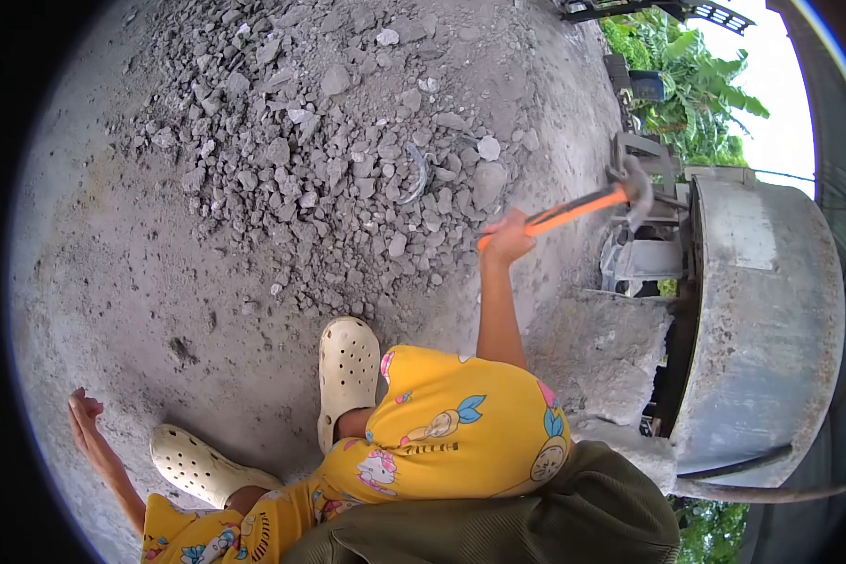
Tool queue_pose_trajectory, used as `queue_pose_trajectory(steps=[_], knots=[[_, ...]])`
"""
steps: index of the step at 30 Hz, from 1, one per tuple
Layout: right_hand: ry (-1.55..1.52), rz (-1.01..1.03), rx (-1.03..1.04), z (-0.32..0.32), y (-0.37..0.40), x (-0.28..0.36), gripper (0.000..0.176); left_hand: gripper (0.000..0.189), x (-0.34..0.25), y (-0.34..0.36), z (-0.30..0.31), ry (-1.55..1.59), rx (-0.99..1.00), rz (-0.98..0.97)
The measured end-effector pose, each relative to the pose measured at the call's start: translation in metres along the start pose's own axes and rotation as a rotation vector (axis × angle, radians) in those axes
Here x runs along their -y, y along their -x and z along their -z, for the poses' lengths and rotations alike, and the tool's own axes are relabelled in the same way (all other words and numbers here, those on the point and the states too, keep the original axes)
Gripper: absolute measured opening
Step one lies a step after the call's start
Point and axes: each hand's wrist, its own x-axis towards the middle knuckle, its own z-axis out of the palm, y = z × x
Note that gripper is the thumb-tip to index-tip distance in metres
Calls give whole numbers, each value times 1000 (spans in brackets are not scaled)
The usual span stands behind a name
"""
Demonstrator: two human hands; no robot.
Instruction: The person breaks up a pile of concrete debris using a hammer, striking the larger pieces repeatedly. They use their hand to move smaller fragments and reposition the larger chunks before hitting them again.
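Observation:
My right hand (509,237) is wrapped round the orange-and-black handle of a claw hammer (576,208). The hammer's metal head, smeared by motion, is raised to the right of a heap of broken grey rubble (338,141). Off at the lower left, my left hand (86,428) hangs over the dusty ground with its fingers partly extended; nothing shows in it. Within the rubble near my right hand lie a curved pale strip (415,174) and a round whitish lump (489,148).
Cream clogs (348,371) and yellow printed clothing (461,423) fill the lower middle, beside dark olive cloth (536,517). A large weathered, rounded grey container (761,320) stands at the right, near a rough concrete block (602,348). Green plants (686,75) grow at upper right.

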Motion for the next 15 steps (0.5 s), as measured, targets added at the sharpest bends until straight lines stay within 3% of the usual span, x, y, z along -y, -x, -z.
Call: queue_pose_trajectory(steps=[1,2,5,10,15], knots=[[226,-328,184,13,15,-33,9,47,-2,1,-1,-24,33,-2],[425,-635,545,22,19,-41,10,47,-5,1,-1,-48,59,-7],[217,-822,561,21,27,-38,16,47,-2,5,6,-82,53,2],[120,-770,503,35,14,30,20,47,12,1,21,-59,27,35],[-17,-217,405,46,-30,151,20,48,3,-5,13,-106,22,27]])
